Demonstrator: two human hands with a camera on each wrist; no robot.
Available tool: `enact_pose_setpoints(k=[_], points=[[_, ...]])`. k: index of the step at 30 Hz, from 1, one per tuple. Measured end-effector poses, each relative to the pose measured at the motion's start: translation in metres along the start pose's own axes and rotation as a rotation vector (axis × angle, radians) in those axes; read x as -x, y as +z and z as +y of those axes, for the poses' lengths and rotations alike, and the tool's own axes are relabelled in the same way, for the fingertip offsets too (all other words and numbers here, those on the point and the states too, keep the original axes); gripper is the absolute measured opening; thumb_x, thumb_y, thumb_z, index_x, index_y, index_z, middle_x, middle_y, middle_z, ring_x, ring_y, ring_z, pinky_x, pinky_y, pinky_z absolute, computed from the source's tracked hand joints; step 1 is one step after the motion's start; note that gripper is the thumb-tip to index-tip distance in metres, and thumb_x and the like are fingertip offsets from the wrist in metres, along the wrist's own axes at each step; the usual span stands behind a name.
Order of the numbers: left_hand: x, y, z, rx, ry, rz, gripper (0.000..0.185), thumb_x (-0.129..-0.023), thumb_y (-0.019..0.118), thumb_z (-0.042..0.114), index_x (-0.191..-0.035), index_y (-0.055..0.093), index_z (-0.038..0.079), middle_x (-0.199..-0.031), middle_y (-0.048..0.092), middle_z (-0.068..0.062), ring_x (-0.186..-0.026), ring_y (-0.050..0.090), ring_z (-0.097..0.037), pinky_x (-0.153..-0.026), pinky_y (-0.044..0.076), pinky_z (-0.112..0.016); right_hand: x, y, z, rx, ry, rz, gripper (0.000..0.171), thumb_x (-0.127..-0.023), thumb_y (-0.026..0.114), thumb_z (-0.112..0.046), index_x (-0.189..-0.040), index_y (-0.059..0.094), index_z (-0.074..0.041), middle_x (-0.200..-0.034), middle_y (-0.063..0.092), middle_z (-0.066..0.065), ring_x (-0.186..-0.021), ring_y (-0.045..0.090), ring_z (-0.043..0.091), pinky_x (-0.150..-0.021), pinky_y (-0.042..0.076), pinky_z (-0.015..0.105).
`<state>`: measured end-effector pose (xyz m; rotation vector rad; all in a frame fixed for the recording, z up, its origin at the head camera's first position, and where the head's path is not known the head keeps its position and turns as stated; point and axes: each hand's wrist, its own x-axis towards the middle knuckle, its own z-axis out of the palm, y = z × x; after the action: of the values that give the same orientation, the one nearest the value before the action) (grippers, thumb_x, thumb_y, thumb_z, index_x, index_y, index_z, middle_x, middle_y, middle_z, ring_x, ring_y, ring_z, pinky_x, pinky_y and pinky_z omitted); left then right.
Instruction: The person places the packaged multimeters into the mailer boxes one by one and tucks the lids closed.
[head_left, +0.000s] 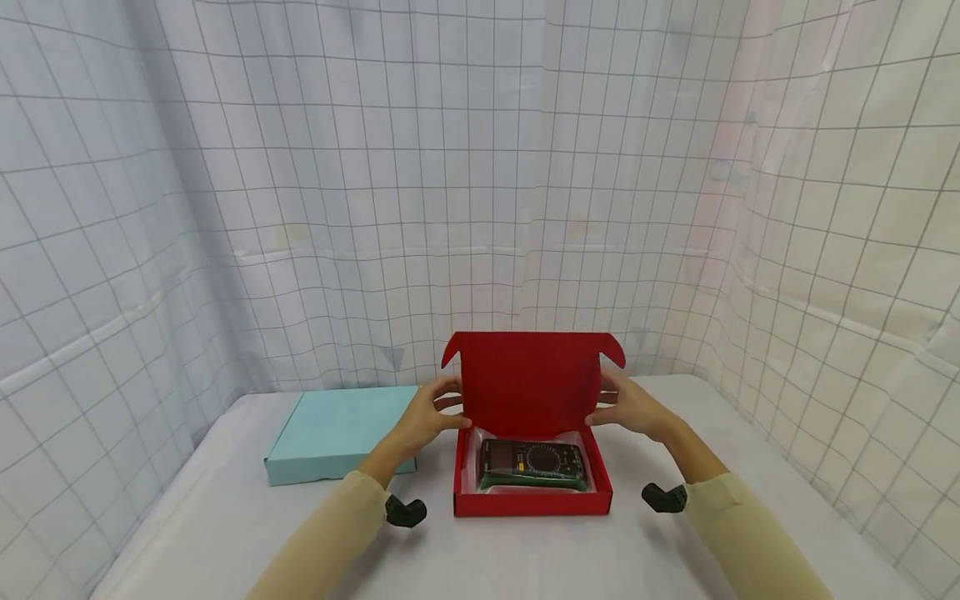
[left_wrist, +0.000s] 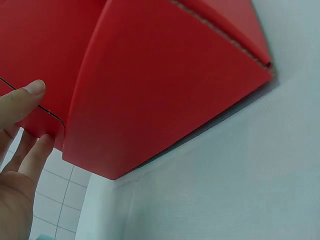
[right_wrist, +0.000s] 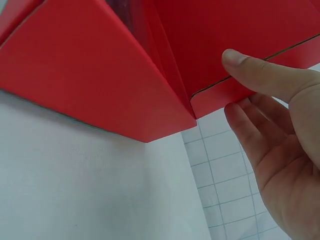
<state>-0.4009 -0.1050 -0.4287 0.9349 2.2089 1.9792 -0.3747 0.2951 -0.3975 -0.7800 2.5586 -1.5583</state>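
Observation:
A red cardboard box [head_left: 532,505] stands on the table with its lid [head_left: 529,379] raised upright at the back. Inside lies a black digital multimeter [head_left: 542,457] with a green lower edge, in clear plastic wrapping. My left hand [head_left: 423,412] pinches the lid's left edge, thumb on the inner face and fingers behind. On the other side my right hand [head_left: 636,406] pinches the right edge the same way. Both wrist views show the red side wall [left_wrist: 165,85] close up, and the right thumb [right_wrist: 250,70] lies over the side flap.
A light blue closed box [head_left: 348,425] lies left of the red box, partly behind my left forearm. White cloth covers the table [head_left: 517,558]. White curtains with a grid pattern [head_left: 480,208] hang behind and on both sides.

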Motion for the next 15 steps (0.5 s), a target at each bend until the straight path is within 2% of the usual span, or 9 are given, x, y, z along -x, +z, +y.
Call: enact_pose_setpoints(k=[8,15], points=[[0.0034,0.0013,-0.0042,-0.003,0.016,-0.004,0.061,-0.085,0.08,-0.008,-0.139,0.057,0.004,-0.139,0.057,-0.016,-0.132,0.054,-0.041,-0.094,0.057,-0.044,0.0049,0.0043,0.0014,0.072,0.01,0.005,0.071,-0.087,0.083,-0.006,-0.149,0.049,-0.009,-0.143,0.058,0.015,-0.132,0.054,0.044,-0.096,0.055,0.047],[0.0054,0.0018,0.0007,-0.033,-0.012,-0.013,0.061,-0.084,0.081,-0.007,-0.14,0.057,0.004,-0.141,0.056,-0.016,-0.135,0.052,-0.041,-0.096,0.055,-0.046,0.0095,0.005,-0.0003,0.089,0.029,0.022,0.069,-0.087,0.084,-0.007,-0.147,0.051,-0.009,-0.141,0.059,0.016,-0.13,0.055,0.044,-0.094,0.057,0.047]])
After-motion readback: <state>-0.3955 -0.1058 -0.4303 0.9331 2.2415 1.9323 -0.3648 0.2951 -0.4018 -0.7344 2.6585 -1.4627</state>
